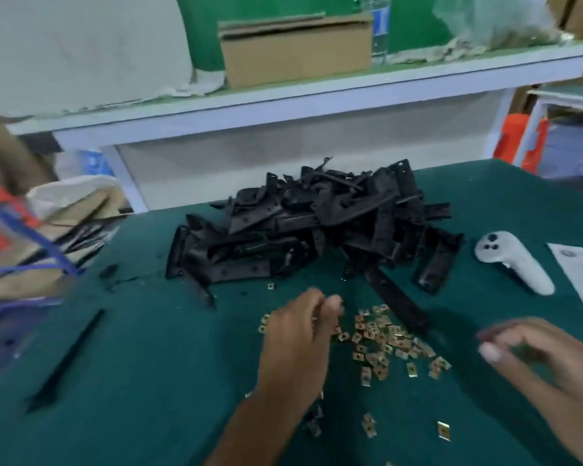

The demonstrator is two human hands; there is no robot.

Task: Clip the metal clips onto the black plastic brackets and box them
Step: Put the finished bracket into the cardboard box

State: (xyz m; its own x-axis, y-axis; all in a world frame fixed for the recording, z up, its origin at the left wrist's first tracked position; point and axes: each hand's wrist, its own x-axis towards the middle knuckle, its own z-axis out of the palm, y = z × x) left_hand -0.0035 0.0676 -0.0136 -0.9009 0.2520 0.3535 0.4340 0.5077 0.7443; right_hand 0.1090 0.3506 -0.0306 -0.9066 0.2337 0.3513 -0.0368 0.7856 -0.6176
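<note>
Motion blur smears both hands, so the fingers are hard to read. The left hand (300,334) hangs over the near-left edge of the scattered metal clips (381,341), its fingers curled downward with the tips bunched; whether a clip is pinched between them cannot be told, and the hand hides some clips beneath it. The right hand (532,354) comes in from the lower right, cut off by the frame edge, fingers loosely bent and apart, with nothing visibly in its grip; it sits just right of the clips, clear of them. The clips lie loose on the green surface (155,381), between the two hands. Behind them rises the heap of black plastic brackets (303,223), with one bracket (398,301) sliding out toward the clips. At far left a blurred cardboard box (21,250) is partly cut off.
</note>
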